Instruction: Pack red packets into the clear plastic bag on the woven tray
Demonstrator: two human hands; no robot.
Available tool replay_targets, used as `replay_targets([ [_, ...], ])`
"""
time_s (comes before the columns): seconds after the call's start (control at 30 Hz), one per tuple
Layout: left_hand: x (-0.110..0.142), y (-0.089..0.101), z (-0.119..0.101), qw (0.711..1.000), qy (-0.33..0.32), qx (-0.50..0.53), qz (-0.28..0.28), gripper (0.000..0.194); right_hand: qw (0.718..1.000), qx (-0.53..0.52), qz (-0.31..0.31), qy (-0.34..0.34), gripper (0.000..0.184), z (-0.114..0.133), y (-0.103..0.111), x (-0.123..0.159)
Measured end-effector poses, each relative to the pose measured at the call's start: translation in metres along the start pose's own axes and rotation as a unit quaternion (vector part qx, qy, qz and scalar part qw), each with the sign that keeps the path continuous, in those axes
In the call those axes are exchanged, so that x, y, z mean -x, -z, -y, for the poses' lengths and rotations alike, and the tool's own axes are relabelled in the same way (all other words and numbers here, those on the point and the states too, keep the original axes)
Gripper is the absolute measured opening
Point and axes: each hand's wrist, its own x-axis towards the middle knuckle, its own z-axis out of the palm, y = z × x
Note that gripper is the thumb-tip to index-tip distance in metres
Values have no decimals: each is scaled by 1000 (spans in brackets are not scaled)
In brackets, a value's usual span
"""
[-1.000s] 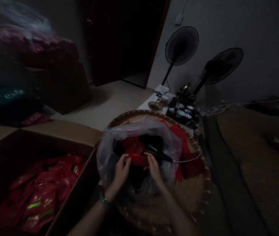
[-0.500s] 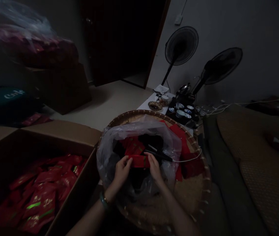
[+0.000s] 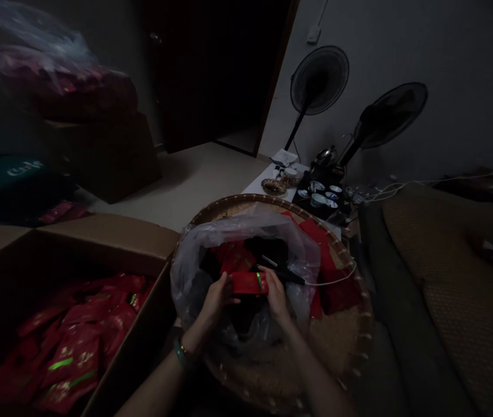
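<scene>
A small red packet [image 3: 244, 283] with a shiny green-gold stripe is held level above the opening of a clear plastic bag [image 3: 192, 249]. My left hand [image 3: 215, 302] holds its left end, some fingers reaching out beneath. The right end is pinched in my right hand [image 3: 276, 294]. Behind the packet lie more red packets [image 3: 234, 255] amid dark contents in the bag. Just beyond my right fingers rests a black tool with a white cord [image 3: 289, 274]; its exact kind is unclear. The bag sits in a round woven tray [image 3: 342, 339].
On the left stands an open cardboard box [image 3: 111, 234] holding many red packets [image 3: 73, 347]. Flat red sleeves [image 3: 327, 260] lie on the tray's right side. Beyond are a low table with cups [image 3: 318, 200], two fans [image 3: 319, 80] and a woven seat [image 3: 459, 278].
The red packet has tilted slightly, so its stripe now catches the light. My left fingers have loosened and stretched out below it; my right hand stays on its end.
</scene>
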Motion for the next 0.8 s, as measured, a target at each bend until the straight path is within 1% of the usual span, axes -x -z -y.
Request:
replay_targets([
  [0.17,2,-3,-5,1000,23,7,-13,44,1000,-11,10,-23,47,0,-1,0],
  [0.27,1,-2,-5,1000,20,2,-20,43,1000,-4,5,-6,44,1,-1,1],
  [0.37,1,-1,-5,1000,1,-1,3,42,1000,6,-2,15,41,3,0,0],
  [0.47,2,-1,-5,1000,-6,-1,12,39,1000,11,2,14,42,3,0,0],
  [0.57,2,-2,-5,1000,-5,6,9,36,1000,11,6,16,42,2,1,-1],
  [0.8,1,-2,-4,1000,21,22,-1,32,1000,0,8,16,39,0,2,-1],
])
